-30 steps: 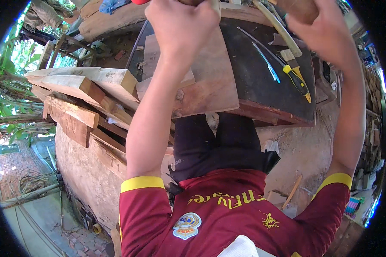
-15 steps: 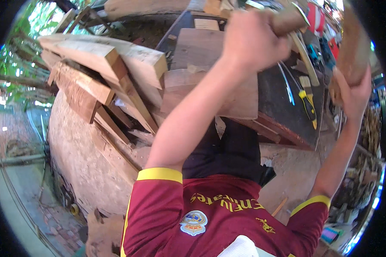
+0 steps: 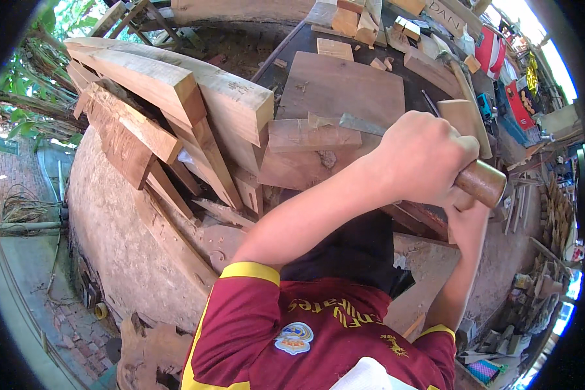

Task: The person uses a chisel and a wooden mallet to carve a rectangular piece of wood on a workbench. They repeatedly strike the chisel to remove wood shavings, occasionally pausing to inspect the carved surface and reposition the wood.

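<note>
My left hand [image 3: 429,156] is closed round the wooden handle of a chisel [image 3: 484,183]. Its flat metal blade [image 3: 363,124] points left, over a notched wooden block [image 3: 315,134] on the workpiece at the bench's near edge. Just below the handle's butt is my right hand [image 3: 467,221], its fingers partly hidden behind the handle and my left fist. It grips a thick wooden club-like mallet [image 3: 458,116], whose upper end shows beyond my left knuckles. A wide flat board [image 3: 344,84] lies behind the block.
Thick timber beams [image 3: 227,91] lean beside the bench on the left. On the dark bench [image 3: 292,49] lie offcuts [image 3: 335,49] and a hammer [image 3: 465,81]. Red and blue tool cases [image 3: 517,107] stand at the far right.
My left hand has come down and nearer with the chisel, its blade now over the block. My right hand has swung the mallet left and down, behind my left fist. The view has shifted.
</note>
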